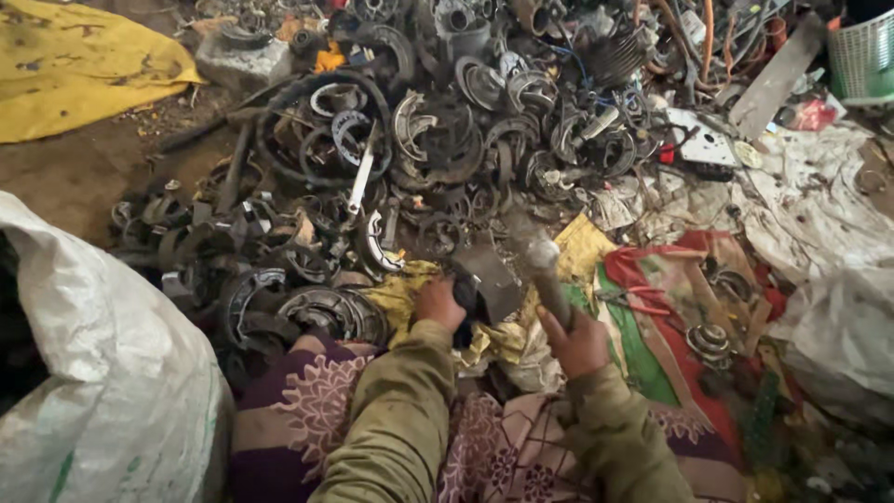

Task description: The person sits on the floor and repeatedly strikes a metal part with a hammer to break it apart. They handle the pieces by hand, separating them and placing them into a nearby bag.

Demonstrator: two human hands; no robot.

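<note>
Right, down at the near edge sat a patterned purple-and-pink cloth (307, 410), and both olive sleeves came up out of it. To the left bulged a white woven sack (102, 373). The left hand (440, 305) was closed on a small dark part (470, 303), pinning it low over a crumpled yellow rag (400, 293); exactly what kind of piece it was, the picture left too dark to tell. The right hand (579, 343) was wrapped tight round the shaft of a hammer-like tool (540, 265), blurred, its long axis running up and to the left from the fist, the grey head hanging just above and to the right of the held part. So the part lay down and to the left of the tool head, near it, with the left hand right on it and the right hand a bit further off. The part looked black, grimy and flat-sided. Beyond the hands spread a heap of greasy scrap rings and brake shoes (419, 149), a white-handled piece (361, 177) among them. Far left, a yellow sheet (74, 65); far right, a green basket (861, 56).
</note>
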